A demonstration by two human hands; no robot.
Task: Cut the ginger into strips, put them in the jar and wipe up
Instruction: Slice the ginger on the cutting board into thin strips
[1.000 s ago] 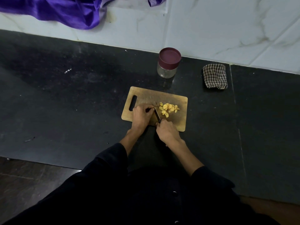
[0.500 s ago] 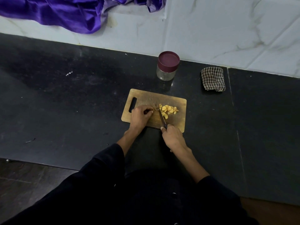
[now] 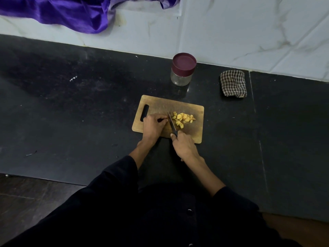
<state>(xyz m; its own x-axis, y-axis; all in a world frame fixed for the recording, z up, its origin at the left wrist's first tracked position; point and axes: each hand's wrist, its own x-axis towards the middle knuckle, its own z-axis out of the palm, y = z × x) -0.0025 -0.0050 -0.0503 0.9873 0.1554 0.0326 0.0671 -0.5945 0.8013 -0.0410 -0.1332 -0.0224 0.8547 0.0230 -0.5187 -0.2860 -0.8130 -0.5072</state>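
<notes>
While hands work: one knife [image 3: 171, 123], perhaps twelve ginger pieces [image 3: 183, 119].

Single head-worn camera looked steeply down and forward from above, wide-angle, at arm's reach over black counter [image 3: 74, 107]; wall tiles [image 3: 231, 32] filled top edge. No second view.

The left hand [image 3: 154, 124] covers whatever piece it pins on the cutting board [image 3: 196, 111]; that piece cannot be made out. The right hand [image 3: 184, 146] hides the knife [image 3: 171, 123] handle. The purple cloth [image 3: 58, 12] runs off the top edge. The jar [image 3: 182, 71] contents are unclear.
</notes>
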